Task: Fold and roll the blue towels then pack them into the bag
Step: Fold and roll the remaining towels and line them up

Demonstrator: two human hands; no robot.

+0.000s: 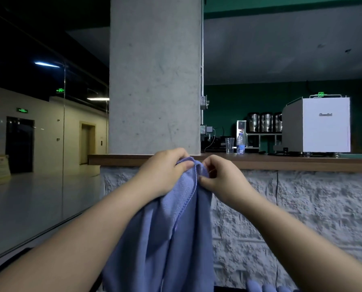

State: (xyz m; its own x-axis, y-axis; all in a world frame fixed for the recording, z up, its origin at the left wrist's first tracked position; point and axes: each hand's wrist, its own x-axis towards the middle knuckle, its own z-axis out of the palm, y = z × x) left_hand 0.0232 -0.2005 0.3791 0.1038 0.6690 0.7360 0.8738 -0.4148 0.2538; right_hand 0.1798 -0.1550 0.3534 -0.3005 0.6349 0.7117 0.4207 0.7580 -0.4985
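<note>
A blue towel (171, 234) hangs down in front of me, held up at chest height by its top edge. My left hand (165, 171) pinches the top hem from the left, thumb over the cloth. My right hand (220, 175) pinches the same edge right beside it, so the two hands almost touch. The towel drapes in long folds down to the bottom of the view. More blue cloth (266, 288) shows at the bottom edge to the right. No bag is in view.
A wooden counter (281, 162) on a rough stone-faced base runs across ahead, behind a concrete pillar (154, 81). On it stand a water bottle (240, 144), a glass (229, 145) and a white machine (316, 125). A glass wall and hallway lie to the left.
</note>
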